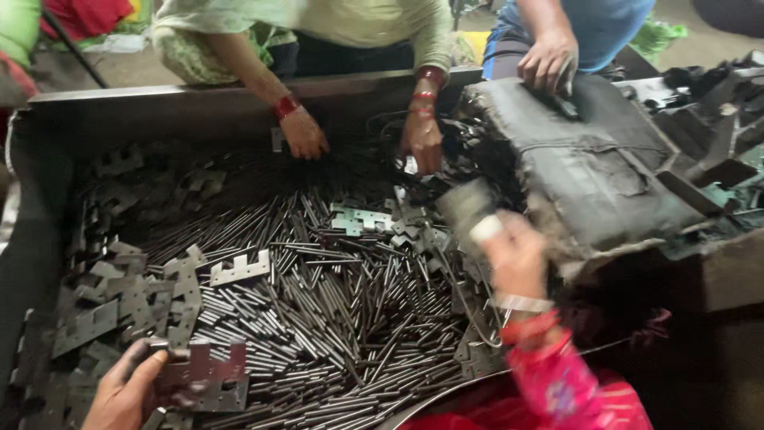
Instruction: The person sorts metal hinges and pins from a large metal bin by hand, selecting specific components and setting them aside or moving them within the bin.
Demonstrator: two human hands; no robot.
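**Crowded bin, little open room**

Metal pins (334, 310) cover the bin floor ahead of me. At twelve o'clock a co-worker's hands (303, 132) block the far wall (159, 107). At two o'clock a dark padded block (589, 167) bars passage.

Left hand (119, 394): low at the near left corner of the metal bin (239, 95), palm turned inward, thumb up and pointing toward the bin's middle.
Left fingers (147, 354): curled round the near end of a flat notched metal plate (208, 374), thumb on top, pinching it.
Left wrist: cut off by the frame's bottom edge.
Right hand (516, 259): raised at the bin's near right side, blurred, back of the hand toward the camera.
Right fingers: closed on a pale blurred metal piece (469, 209); exact grip can't be made out.
Right wrist: bangles, pale and red, just below the hand.
Right forearm: pink patterned sleeve, rising from the bin's near right corner.
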